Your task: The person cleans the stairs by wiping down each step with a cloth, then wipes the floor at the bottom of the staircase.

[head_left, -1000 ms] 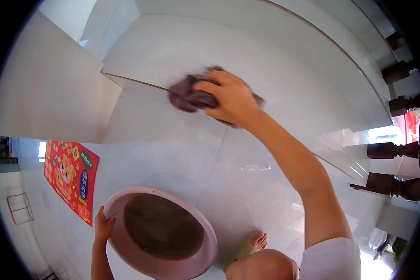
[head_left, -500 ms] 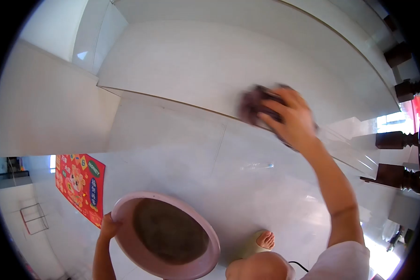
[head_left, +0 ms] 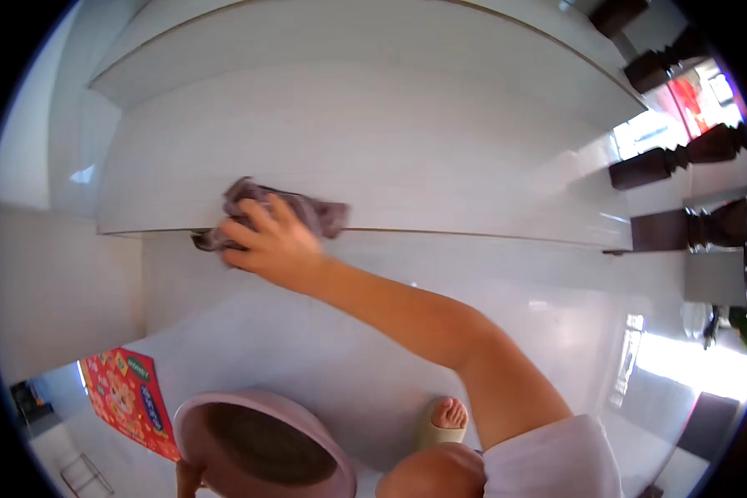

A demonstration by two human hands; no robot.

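My right hand [head_left: 275,247] is pressed over a crumpled dark brownish-purple cloth [head_left: 328,214], fingers bent into it. The cloth lies across the front edge of a white stair step [head_left: 440,166], part on the tread and part hanging over the riser. At the bottom of the view, my left hand [head_left: 189,476] grips the left rim of a pink basin [head_left: 192,415]. Murky brownish water [head_left: 266,444] stands in the basin, which is tilted in view. The frame's lower edge cuts off part of the basin.
Another step [head_left: 349,37] rises above this one. Dark turned balusters [head_left: 664,166] line the right side. A red printed poster [head_left: 129,398] is at lower left, beside the basin. My foot in a pale slipper [head_left: 446,423] is right of the basin.
My right hand has swept the cloth from the right to the left along the step edge. The left hand still holds the basin, which appears lower in view as the camera has shifted.
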